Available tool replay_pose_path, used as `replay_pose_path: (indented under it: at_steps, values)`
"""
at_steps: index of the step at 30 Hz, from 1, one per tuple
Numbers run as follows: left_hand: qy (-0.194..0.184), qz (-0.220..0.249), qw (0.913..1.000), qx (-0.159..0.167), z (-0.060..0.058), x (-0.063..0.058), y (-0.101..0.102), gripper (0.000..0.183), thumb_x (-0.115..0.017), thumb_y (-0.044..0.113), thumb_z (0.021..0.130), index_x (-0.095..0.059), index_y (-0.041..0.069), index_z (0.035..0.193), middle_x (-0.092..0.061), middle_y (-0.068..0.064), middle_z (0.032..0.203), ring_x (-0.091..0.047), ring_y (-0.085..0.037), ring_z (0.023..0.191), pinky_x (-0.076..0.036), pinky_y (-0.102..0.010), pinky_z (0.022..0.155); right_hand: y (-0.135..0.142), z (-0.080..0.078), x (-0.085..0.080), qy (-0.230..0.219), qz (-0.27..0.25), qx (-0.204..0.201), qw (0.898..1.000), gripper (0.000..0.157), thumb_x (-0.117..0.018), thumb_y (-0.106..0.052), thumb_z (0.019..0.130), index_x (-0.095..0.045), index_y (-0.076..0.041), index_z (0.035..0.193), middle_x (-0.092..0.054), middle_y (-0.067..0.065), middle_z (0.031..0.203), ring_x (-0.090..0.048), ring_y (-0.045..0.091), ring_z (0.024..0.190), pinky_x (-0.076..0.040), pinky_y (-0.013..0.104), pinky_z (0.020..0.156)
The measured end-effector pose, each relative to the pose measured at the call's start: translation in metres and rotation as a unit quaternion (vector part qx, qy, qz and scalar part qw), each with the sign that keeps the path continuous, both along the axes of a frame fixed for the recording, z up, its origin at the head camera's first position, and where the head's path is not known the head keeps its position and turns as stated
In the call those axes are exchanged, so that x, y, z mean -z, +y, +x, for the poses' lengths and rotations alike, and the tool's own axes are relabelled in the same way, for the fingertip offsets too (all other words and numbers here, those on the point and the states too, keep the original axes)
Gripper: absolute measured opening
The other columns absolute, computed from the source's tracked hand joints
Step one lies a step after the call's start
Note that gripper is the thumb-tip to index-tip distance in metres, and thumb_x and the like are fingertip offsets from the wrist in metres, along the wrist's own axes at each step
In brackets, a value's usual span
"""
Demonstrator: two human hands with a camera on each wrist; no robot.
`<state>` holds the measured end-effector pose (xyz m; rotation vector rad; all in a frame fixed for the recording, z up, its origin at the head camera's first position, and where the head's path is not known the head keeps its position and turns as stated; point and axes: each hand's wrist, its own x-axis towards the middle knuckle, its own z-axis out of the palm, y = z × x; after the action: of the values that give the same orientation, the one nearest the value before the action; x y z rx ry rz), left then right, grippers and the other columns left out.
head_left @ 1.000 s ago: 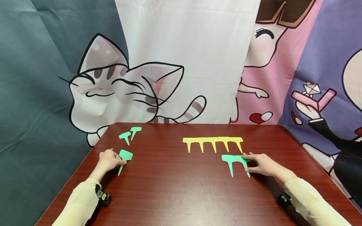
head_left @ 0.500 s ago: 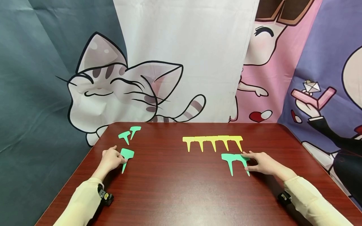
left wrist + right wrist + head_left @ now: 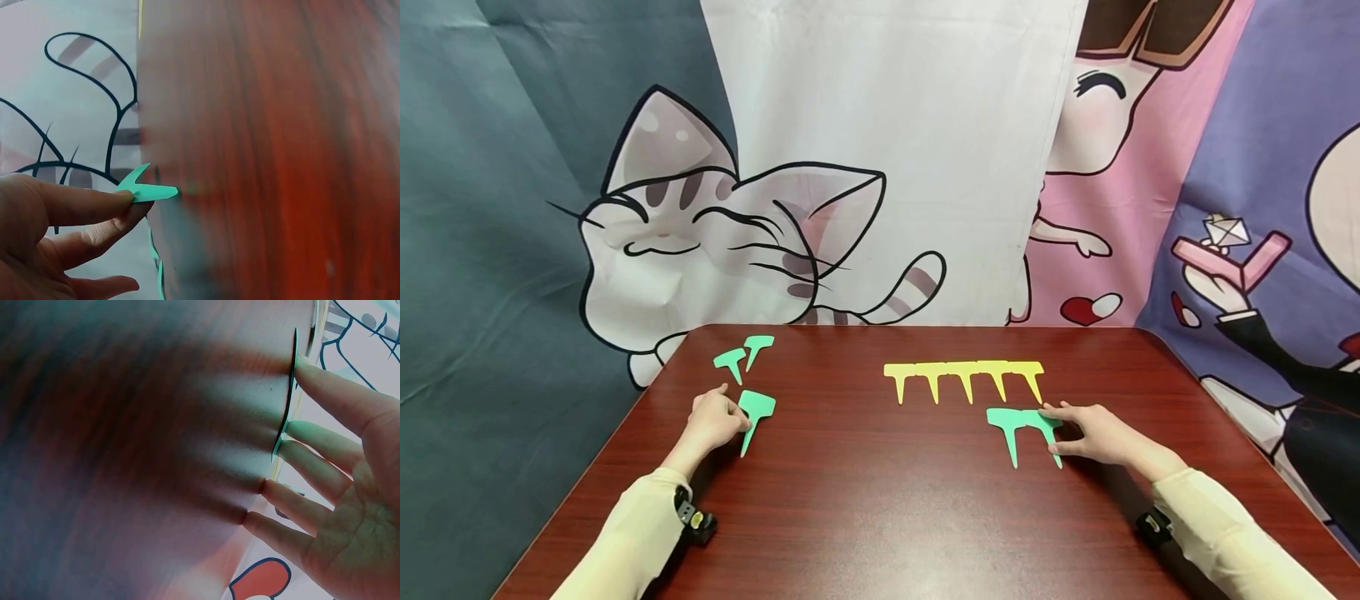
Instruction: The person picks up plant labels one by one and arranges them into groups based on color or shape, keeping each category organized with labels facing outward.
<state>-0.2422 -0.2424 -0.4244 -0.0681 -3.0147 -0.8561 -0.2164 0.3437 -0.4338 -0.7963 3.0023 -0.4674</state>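
My left hand (image 3: 715, 418) pinches a green T-shaped plant label (image 3: 757, 406) between thumb and fingertips at the left of the table. In the left wrist view this label (image 3: 153, 192) is seen tilted, close over the wood. On the right side, two more green plant labels lie edge to edge: one is the left green label (image 3: 1007, 418), and beside it the right green label (image 3: 1037, 419). My right hand (image 3: 1097, 433) touches that right one with its thumb and fingertips, the fingers fairly straight. Seen nearly edge-on in the right wrist view, the label (image 3: 289, 397) meets the fingertips.
Several yellow plant labels (image 3: 964, 369) form a row behind the green pair. At the far left lie two loose green labels, a nearer one (image 3: 730, 360) and a farther one (image 3: 758, 342). The brown table (image 3: 880, 517) ends at a printed cloth backdrop (image 3: 910, 125).
My left hand has carried its green plant label to the right and slightly away from me. The right hand stays on the right green label.
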Motion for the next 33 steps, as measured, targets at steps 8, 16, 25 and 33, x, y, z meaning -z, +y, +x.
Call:
replay_pose_path:
  at_steps: [8,16,25,33]
  values:
    - [0.005,-0.004,1.0,0.007,-0.002,0.002,0.017,0.021,-0.068,0.007,0.078,-0.067,0.004,0.057,-0.031,-0.032,0.146,-0.016,-0.056,0.136,-0.019,-0.075,0.101,0.0,0.0,0.0,-0.003,-0.001,0.001,1.0,0.062,-0.076,-0.034,0.077,-0.059,-0.002,0.128,-0.059,0.019,0.129,-0.051,0.044,0.121,-0.047,0.054,0.09]
    - [0.008,0.007,0.9997,0.022,-0.005,0.004,0.034,0.018,-0.064,0.005,0.077,-0.069,0.005,0.06,-0.029,-0.029,0.149,-0.013,-0.053,0.139,-0.012,-0.073,0.104,0.0,0.0,0.0,-0.003,-0.003,-0.002,1.0,0.063,-0.076,-0.034,0.077,-0.058,-0.001,0.128,-0.059,0.019,0.129,-0.05,0.044,0.121,-0.047,0.054,0.09]
    - [0.013,0.018,0.9989,0.041,-0.007,0.002,0.057,0.018,-0.068,0.007,0.079,-0.067,0.008,0.061,-0.03,-0.025,0.15,-0.015,-0.048,0.141,-0.011,-0.074,0.105,0.001,0.0,0.0,-0.008,-0.006,0.002,1.0,0.064,-0.075,-0.036,0.077,-0.058,-0.001,0.128,-0.059,0.018,0.129,-0.05,0.045,0.122,-0.047,0.055,0.091]
    - [0.026,0.025,0.9979,0.053,-0.008,-0.001,0.077,0.02,-0.069,0.008,0.078,-0.065,0.009,0.059,-0.032,-0.025,0.149,-0.017,-0.048,0.141,-0.012,-0.074,0.105,0.001,0.0,0.001,-0.002,-0.006,0.0,1.0,0.064,-0.076,-0.036,0.077,-0.059,-0.001,0.128,-0.059,0.018,0.129,-0.051,0.044,0.121,-0.047,0.054,0.09]
